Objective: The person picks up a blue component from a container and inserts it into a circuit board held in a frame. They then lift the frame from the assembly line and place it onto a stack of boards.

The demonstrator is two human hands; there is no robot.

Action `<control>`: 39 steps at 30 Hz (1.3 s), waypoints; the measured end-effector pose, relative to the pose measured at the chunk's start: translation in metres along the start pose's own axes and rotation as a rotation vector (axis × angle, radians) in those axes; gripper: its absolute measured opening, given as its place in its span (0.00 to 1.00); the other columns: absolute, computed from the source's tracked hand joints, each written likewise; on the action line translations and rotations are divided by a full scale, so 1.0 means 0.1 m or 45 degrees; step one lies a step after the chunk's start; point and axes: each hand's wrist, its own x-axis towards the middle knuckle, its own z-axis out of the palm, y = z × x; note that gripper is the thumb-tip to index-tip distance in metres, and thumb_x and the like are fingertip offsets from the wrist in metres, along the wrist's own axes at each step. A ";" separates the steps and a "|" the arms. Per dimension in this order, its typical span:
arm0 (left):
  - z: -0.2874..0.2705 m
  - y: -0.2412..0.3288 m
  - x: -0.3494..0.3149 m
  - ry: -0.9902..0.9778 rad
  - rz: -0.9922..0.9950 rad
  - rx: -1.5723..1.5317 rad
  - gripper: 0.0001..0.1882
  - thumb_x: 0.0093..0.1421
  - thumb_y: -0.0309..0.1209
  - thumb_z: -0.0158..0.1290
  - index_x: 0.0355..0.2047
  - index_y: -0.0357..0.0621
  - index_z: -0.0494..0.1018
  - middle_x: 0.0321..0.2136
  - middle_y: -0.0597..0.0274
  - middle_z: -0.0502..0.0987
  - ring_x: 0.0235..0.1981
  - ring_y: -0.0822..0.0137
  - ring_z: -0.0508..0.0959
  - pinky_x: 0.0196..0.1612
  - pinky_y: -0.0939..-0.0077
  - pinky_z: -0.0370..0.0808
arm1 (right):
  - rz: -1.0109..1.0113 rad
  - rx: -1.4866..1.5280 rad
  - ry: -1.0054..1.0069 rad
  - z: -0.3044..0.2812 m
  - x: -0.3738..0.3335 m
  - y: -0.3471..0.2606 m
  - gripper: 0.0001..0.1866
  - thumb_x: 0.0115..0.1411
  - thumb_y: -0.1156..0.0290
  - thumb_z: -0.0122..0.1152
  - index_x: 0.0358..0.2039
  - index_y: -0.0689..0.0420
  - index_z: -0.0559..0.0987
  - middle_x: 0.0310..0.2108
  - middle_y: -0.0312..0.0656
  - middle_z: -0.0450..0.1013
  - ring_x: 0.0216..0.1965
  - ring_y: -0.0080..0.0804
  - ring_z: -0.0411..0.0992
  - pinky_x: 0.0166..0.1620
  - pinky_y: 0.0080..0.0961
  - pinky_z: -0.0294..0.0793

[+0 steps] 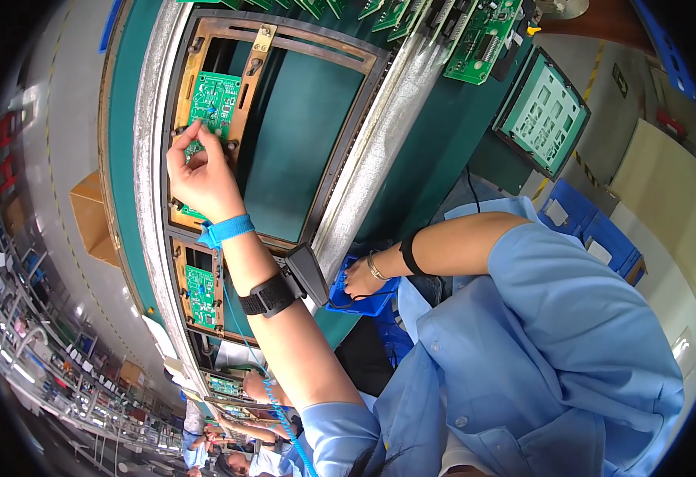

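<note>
A green circuit board [216, 97] is held in a metal-and-brown frame [313, 207] on the line in front of me. Over its lower part my left hand [206, 176] has thumb and forefinger pinched together near the board's surface; whatever lies between the fingertips is too small to make out. A blue wrist strap [229, 230] with a coiled cord circles that wrist. My right hand [359, 280] dips into a small blue bin [372, 304] by my body, its fingers curled down and partly hidden among what look like small blue parts.
A second framed board [201, 296] sits nearer to me on the left. Metal rails [368, 159] border the line. Several upright boards [483, 44] stand at the top, and a panel with a printed sheet [543, 115] is at the right. Other people work farther down the line.
</note>
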 end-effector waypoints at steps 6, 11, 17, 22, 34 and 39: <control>-0.04 0.08 0.00 -0.004 -0.127 -0.048 0.06 0.52 0.25 0.52 0.32 0.41 0.73 0.10 0.71 0.69 0.10 0.84 0.65 0.13 0.91 0.62 | 0.017 0.046 0.070 0.03 -0.01 0.01 0.13 0.56 0.65 0.41 0.27 0.56 0.74 0.30 0.44 0.69 0.37 0.39 0.68 0.44 0.34 0.65; -0.09 0.03 -0.01 0.000 -0.127 -0.085 0.06 0.52 0.26 0.53 0.32 0.42 0.73 0.10 0.70 0.69 0.10 0.83 0.65 0.13 0.91 0.61 | -0.007 0.089 0.033 0.00 0.00 0.03 0.19 0.56 0.60 0.42 0.33 0.64 0.75 0.36 0.50 0.72 0.40 0.44 0.69 0.44 0.35 0.67; -0.11 0.02 -0.03 -0.009 -0.108 -0.050 0.05 0.52 0.26 0.53 0.31 0.42 0.74 0.12 0.69 0.70 0.10 0.83 0.65 0.13 0.89 0.61 | -0.008 0.023 -0.003 -0.02 0.00 0.00 0.17 0.56 0.62 0.42 0.32 0.62 0.75 0.35 0.48 0.71 0.40 0.44 0.69 0.44 0.34 0.67; -0.05 0.04 -0.04 0.074 0.287 0.491 0.05 0.50 0.26 0.54 0.29 0.40 0.74 0.19 0.67 0.73 0.13 0.81 0.67 0.13 0.87 0.62 | 0.039 0.045 0.030 0.01 0.03 -0.03 0.13 0.55 0.64 0.43 0.28 0.57 0.74 0.30 0.45 0.70 0.37 0.41 0.69 0.43 0.33 0.67; -0.30 0.23 -0.15 -0.065 -0.054 0.345 0.09 0.53 0.26 0.52 0.35 0.38 0.73 0.25 0.58 0.76 0.22 0.76 0.74 0.27 0.84 0.73 | -0.075 0.301 0.202 -0.78 -0.32 -0.47 0.10 0.52 0.67 0.45 0.27 0.58 0.73 0.27 0.48 0.70 0.30 0.44 0.70 0.32 0.38 0.69; -0.77 0.29 -0.87 0.217 -0.003 -0.041 0.13 0.54 0.23 0.50 0.41 0.35 0.69 0.26 0.56 0.76 0.27 0.73 0.76 0.32 0.82 0.74 | 0.304 0.205 0.883 -1.87 -0.92 -0.67 0.11 0.53 0.67 0.46 0.24 0.60 0.73 0.25 0.44 0.71 0.28 0.43 0.71 0.31 0.34 0.71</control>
